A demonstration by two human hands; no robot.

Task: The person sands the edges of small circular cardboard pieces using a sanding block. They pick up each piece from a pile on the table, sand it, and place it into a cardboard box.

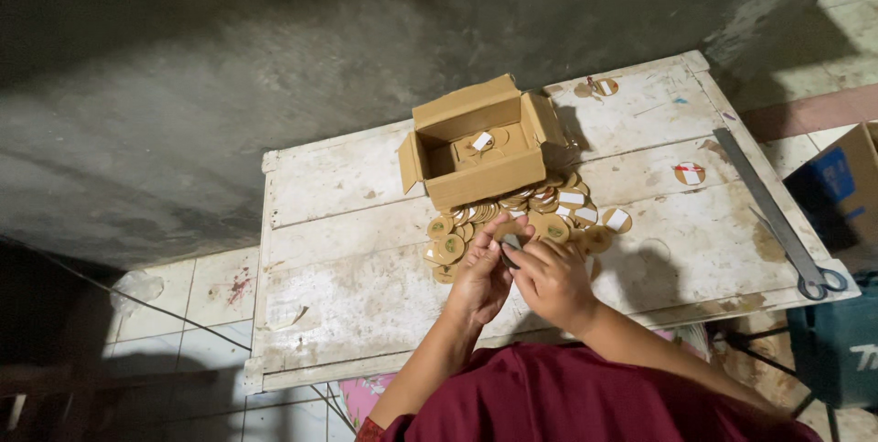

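Over white table (347,223): left hand (480,273), right hand (551,279) together pinching one round disc (510,241).

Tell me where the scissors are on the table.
In the head view, the scissors lie at the table's right edge, at the near end of a long metal ruler, right of the person's right hand.

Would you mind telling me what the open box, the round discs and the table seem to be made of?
Box: plain brown cardboard, matte, with folded flaps. Discs: probably card or thin board, tan, some with white patches; too small to be sure. Table: wooden planks, white paint worn and stained.
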